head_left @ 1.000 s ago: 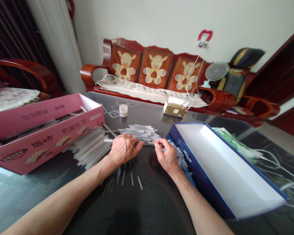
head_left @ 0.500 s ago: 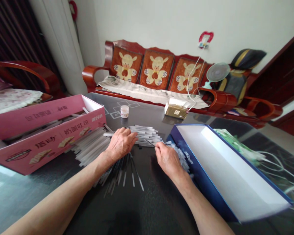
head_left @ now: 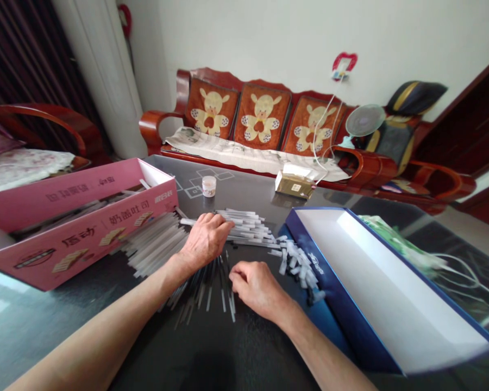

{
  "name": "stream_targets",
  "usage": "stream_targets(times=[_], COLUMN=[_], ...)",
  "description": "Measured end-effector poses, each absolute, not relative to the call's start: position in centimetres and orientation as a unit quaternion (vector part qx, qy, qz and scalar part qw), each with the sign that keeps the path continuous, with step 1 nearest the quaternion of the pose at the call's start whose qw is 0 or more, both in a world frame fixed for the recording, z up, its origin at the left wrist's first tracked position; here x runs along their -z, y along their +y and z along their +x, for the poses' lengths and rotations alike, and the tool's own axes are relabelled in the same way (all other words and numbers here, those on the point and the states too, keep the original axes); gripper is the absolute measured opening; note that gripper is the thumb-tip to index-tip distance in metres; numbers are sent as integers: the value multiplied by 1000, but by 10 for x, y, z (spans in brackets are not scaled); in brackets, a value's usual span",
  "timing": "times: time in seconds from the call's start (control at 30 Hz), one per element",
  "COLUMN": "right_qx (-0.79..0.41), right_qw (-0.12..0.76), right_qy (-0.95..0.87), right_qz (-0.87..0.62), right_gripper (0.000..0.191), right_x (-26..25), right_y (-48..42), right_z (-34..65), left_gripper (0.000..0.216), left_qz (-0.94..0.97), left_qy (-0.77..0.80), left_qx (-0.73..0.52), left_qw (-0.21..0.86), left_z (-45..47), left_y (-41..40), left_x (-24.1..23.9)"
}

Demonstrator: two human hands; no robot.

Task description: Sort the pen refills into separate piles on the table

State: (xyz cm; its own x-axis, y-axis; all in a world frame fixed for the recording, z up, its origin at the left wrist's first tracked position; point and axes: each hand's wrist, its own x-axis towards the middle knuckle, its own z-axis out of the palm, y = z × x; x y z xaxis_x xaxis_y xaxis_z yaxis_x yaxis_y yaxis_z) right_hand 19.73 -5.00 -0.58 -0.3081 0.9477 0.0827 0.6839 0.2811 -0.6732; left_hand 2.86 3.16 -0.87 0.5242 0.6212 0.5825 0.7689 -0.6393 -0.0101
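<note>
My left hand point(head_left: 206, 237) lies palm down on the dark table, fingers curled over the left end of a pile of assembled white sticks point(head_left: 246, 225). My right hand point(head_left: 255, 284) has its fingers pinched at the right edge of a fan of thin dark rods with white tips point(head_left: 206, 285); what they hold, if anything, I cannot make out. A heap of short white caps point(head_left: 299, 266) lies just right of that hand. Clear long tubes point(head_left: 155, 244) are stacked to the left, against a pink carton point(head_left: 81, 231).
An open blue box with a white inside point(head_left: 375, 282) fills the right of the glass table point(head_left: 244, 347). A small white jar point(head_left: 208, 185) and a tan tissue box point(head_left: 294, 183) stand at the back. White cables point(head_left: 464, 271) trail at far right. A wooden sofa point(head_left: 261, 119) stands behind.
My right hand has pulled back from the white stick pile toward me and now rests at the dark rods. My left hand has stayed on the pile's left end.
</note>
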Motion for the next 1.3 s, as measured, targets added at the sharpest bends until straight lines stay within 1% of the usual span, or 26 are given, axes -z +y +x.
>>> stream_targets(times=[0.13,0.2,0.23,0.3,0.33,0.4,0.47,0.57,0.63,0.7,0.83,0.97,1.0,1.13,1.2,1.3], right_qx=[-394,-449,-476,-528,-552,-596,-628,-639,-626,-607,-586,-551,-540,-522,-525,-536], right_qw=[303,379,430,519,547,569,573,599,629,655,678,674,671,634,605,580], right_qy=[-701,-617,-562,-452,-407,-348,-308,-252,-214,-188,-203,-254,-271,-357,-395,-402], right_qz=[-512,-523,-523,-498,-480,-447,-427,-411,-409,-408,-395,-421,-431,-445,-449,-463], right_gripper=[18,15,16,27,32,37,37,31,26,24,28,27,27,25,24,23], right_x=[13,19,22,26,27,26,25,23,23,22,20,20,20,25,25,24], right_y=[-43,-32,-27,-17,-14,-11,-10,-8,-5,-2,1,-3,-4,-12,-15,-17], right_z=[197,204,207,214,217,220,220,221,224,228,235,231,229,216,212,212], left_gripper=[29,27,25,24,24,23,21,17,16,13,10,25,27,22,26,27], left_qz=[-885,-880,-874,-854,-841,-811,-783,-751,-739,-748,-800,-848,-855,-868,-868,-871], left_qy=[-332,-310,-306,-308,-309,-308,-305,-309,-329,-357,-380,-382,-386,-414,-428,-425], left_qx=[303,343,366,418,445,494,528,548,542,513,428,346,328,268,251,244], left_qw=[121,107,92,39,3,-66,-125,-200,-226,-223,-180,-122,-110,-54,-24,32], left_z=[32,33,34,36,38,42,46,50,50,50,50,54,55,57,57,56], left_y=[28,24,22,17,14,10,7,8,9,11,13,11,9,3,1,1], left_x=[5,1,-2,-6,-9,-11,-12,-8,-4,1,8,11,11,9,7,4])
